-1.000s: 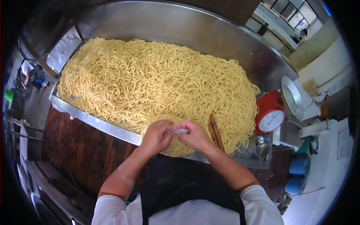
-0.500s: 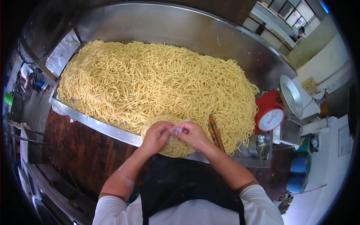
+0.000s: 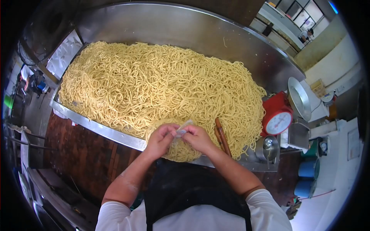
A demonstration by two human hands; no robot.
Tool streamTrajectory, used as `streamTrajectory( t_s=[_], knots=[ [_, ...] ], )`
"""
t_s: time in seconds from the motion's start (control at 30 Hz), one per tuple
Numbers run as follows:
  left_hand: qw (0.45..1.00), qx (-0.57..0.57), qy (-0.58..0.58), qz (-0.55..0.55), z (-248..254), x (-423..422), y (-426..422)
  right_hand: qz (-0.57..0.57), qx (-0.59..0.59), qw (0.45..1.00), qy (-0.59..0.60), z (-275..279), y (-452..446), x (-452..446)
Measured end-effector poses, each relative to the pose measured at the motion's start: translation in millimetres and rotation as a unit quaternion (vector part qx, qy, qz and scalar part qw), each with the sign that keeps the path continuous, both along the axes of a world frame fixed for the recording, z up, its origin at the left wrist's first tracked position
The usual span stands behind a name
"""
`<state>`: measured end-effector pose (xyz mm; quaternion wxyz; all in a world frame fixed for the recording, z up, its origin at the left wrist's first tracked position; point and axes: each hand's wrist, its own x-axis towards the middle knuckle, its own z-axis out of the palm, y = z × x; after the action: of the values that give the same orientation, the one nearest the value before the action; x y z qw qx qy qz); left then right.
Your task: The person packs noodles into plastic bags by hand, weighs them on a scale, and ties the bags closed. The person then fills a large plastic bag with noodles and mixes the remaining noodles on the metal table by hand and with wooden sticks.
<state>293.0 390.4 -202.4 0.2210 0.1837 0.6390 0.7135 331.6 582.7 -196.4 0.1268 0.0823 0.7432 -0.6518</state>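
Observation:
A clear plastic bag full of yellow noodles rests at the front rim of the metal trough, against the big heap of loose noodles. Above it, my left hand pinches the gathered neck of the bag. My right hand also grips the bag's neck, close beside the left, with fingers closed. A whitish end of plastic sticks up between the two hands. Just right of my right hand, brown wooden tongs lie on the noodles.
To the right stand a red dial scale with a metal pan and a small metal bowl. Blue bins sit on the floor beyond. White bags are at the far left. Another person is in the upper right background.
Both hands stay at the bag's neck with small finger movements. More of the whitish plastic end now stands up between them.

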Motion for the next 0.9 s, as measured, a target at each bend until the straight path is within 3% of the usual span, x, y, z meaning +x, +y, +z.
streamTrajectory(
  t_s=[0.07,0.1,0.13,0.17,0.2,0.27,0.37,0.6,0.67,0.77,0.9],
  knots=[
    [0.993,-0.051,0.106,-0.015,1.6,-3.9,-1.7,-0.006,-0.016,1.000,-0.013,5.4,1.1,-1.3],
    [0.993,-0.051,0.106,-0.015,4.3,-3.8,-2.2,-0.018,-0.092,0.995,-0.046,9.7,3.7,-2.5],
    [0.960,-0.183,0.210,-0.025,22.0,-2.2,-1.2,-0.029,-0.168,0.982,-0.078,12.7,4.7,-2.6],
    [0.899,-0.310,0.308,-0.034,31.5,-0.1,0.1,-0.029,-0.168,0.982,-0.080,13.3,2.6,-1.1],
    [0.899,-0.311,0.306,-0.033,26.1,2.1,2.1,-0.020,-0.142,0.988,-0.062,13.8,-0.9,0.1],
    [0.838,-0.393,0.377,-0.016,11.1,3.2,7.5,-0.009,-0.116,0.992,-0.041,16.6,-5.5,-2.9],
    [0.852,-0.386,0.353,0.006,4.5,5.8,12.2,-0.041,-0.157,0.987,-0.024,25.5,-9.5,-2.6],
    [0.884,-0.366,0.291,0.003,16.1,0.9,23.4,0.026,-0.131,0.991,0.010,31.8,-13.1,-10.7],
    [0.876,-0.359,0.320,0.033,8.5,1.6,23.6,0.040,-0.135,0.990,0.022,31.4,-16.6,-9.3],
    [0.857,-0.368,0.358,0.047,-1.4,1.4,22.0,-0.030,-0.100,0.994,-0.025,31.1,-18.2,-2.7],
    [0.845,-0.365,0.389,0.046,-2.6,0.7,19.5,0.030,-0.002,0.997,0.076,41.9,-10.0,15.6]
  ],
)
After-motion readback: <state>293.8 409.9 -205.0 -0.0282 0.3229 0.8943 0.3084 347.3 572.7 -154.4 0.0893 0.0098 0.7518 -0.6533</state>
